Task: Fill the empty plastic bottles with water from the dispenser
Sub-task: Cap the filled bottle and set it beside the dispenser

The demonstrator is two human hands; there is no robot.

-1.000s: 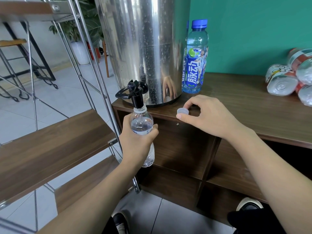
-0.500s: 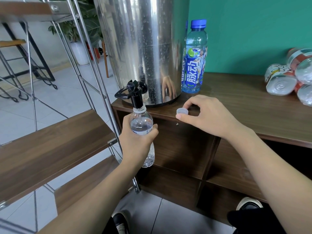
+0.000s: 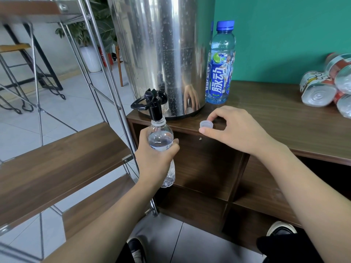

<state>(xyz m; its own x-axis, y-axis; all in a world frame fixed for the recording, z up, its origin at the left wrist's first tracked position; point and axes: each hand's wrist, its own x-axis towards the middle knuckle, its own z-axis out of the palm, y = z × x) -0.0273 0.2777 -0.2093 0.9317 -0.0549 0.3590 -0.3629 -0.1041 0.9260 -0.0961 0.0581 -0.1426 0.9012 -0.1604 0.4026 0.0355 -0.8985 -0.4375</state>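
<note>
At centre frame, a person's left hand (image 3: 152, 160) is wrapped round a clear plastic bottle (image 3: 161, 137), held upright with its open mouth directly beneath the black tap (image 3: 154, 105) of the steel dispenser (image 3: 161, 44). Right of the bottle's neck and about level with it, the right hand (image 3: 239, 130) pinches the loose cap (image 3: 206, 124) between thumb and forefinger at the tabletop (image 3: 284, 114) edge, seemingly the nearer hand for capping.

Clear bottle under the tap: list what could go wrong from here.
The clear bottle looks nearly full at the black tap; it may overflow.
Only the left hand supports it; a wet grip could slip.
The cap, pinched by the right hand, sits near the cabinet edge and could drop.
</note>
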